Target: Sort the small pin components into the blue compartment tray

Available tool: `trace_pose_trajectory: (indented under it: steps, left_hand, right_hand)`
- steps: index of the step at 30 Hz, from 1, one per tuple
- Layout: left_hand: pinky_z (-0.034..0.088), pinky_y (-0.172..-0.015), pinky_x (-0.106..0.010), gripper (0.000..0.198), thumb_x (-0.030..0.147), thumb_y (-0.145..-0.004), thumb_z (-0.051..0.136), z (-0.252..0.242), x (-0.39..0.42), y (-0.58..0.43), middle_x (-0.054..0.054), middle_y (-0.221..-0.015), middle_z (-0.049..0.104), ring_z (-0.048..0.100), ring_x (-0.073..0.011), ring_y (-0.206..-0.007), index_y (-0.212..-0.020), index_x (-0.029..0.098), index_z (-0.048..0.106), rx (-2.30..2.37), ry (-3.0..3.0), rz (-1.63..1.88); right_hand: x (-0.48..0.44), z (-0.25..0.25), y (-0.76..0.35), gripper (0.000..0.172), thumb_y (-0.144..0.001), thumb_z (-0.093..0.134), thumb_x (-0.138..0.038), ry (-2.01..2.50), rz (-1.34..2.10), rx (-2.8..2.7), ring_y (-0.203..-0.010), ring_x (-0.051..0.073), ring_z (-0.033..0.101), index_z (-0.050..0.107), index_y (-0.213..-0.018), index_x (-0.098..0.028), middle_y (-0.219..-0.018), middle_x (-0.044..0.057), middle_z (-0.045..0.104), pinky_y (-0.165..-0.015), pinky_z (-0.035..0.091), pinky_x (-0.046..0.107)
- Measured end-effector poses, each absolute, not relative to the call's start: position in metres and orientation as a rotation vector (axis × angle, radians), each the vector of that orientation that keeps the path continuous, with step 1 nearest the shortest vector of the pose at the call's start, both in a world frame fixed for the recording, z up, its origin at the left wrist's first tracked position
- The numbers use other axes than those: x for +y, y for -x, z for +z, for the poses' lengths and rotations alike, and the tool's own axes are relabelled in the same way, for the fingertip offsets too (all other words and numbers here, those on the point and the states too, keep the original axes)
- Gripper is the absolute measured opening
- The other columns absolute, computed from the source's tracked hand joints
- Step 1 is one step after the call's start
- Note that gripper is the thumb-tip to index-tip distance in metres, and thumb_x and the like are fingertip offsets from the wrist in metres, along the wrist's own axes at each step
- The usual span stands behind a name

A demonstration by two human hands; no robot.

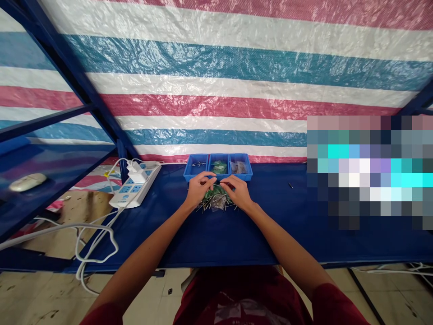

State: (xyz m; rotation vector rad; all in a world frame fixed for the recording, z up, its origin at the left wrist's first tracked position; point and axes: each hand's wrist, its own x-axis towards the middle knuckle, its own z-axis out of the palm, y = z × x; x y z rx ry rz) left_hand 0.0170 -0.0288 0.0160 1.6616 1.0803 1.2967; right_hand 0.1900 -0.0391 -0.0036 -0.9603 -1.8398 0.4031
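well, at our far left a pale computer mouse is lying on a blue shelf, and white cables are looping loosely over the near left side of the blue table. a white power strip is lying aslant on the table, with white plugs sitting in its far half. next, a left bin is holding a few thin pieces, and we are holding our left hand just in front of it, fingers curled, thumb and forefinger nearly meeting. below and between our hands, a loose pile of slim rods, green bits and clear plastic is spreading over the table. above it, near our fingertips, something thin is showing, too small for us to name, and we cannot tell which hand is gripping it. behind, a middle bin is holding green contents. we are bending the fingers of our right hand likewise, thumb and forefinger close together. beyond it, a right bin is holding greyish contents; all three blue bins are standing side by side. farther right, a small dark piece is lying alone.
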Motion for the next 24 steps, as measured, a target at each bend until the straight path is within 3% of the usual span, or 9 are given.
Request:
trace_pose_trajectory:
  steps: [10,16,19,24]
  left_hand:
    - [0.040,-0.043,-0.020,0.029,0.041,-0.080,0.065,0.016,-0.030,-0.017,0.003,-0.051,0.058,0.048,-0.0089,-0.039,-0.094,0.015,0.066,1.016,-1.609,1.290]
    - [0.050,-0.056,-0.026,0.023,0.039,-0.076,0.070,0.017,-0.026,-0.012,-0.004,-0.066,0.068,0.060,-0.0145,-0.056,-0.077,0.016,0.072,1.063,-1.782,1.277]
    - [0.052,-0.060,-0.029,0.023,0.039,-0.077,0.068,0.017,-0.025,-0.011,-0.005,-0.069,0.070,0.062,-0.0163,-0.057,-0.080,0.017,0.074,1.126,-1.824,1.380]
    - [0.051,-0.084,-0.036,0.022,0.037,-0.084,0.061,0.017,-0.012,0.003,-0.007,-0.090,0.074,0.067,-0.0219,-0.079,-0.088,0.021,0.075,1.420,-1.982,1.676]
  right_hand:
    - [-0.037,-0.008,-0.189,0.030,-0.095,0.045,-0.039,0.944,0.392,-1.907,-0.068,0.015,0.057,0.066,-0.087,-0.019,-0.076,0.004,0.062,-0.067,0.045,0.026]
    - [-0.034,-0.010,-0.191,0.030,-0.095,0.044,-0.039,1.047,0.378,-1.839,-0.068,0.016,0.057,0.065,-0.087,-0.019,-0.078,0.005,0.065,-0.066,0.044,0.027]
    - [-0.035,-0.009,-0.190,0.030,-0.095,0.043,-0.037,1.045,0.386,-1.816,-0.071,0.017,0.059,0.066,-0.091,-0.019,-0.082,0.005,0.067,-0.067,0.045,0.027]
    - [-0.035,-0.004,-0.191,0.028,-0.093,0.044,-0.033,1.113,0.411,-1.729,-0.070,0.017,0.063,0.067,-0.096,-0.019,-0.084,0.006,0.070,-0.068,0.048,0.028]
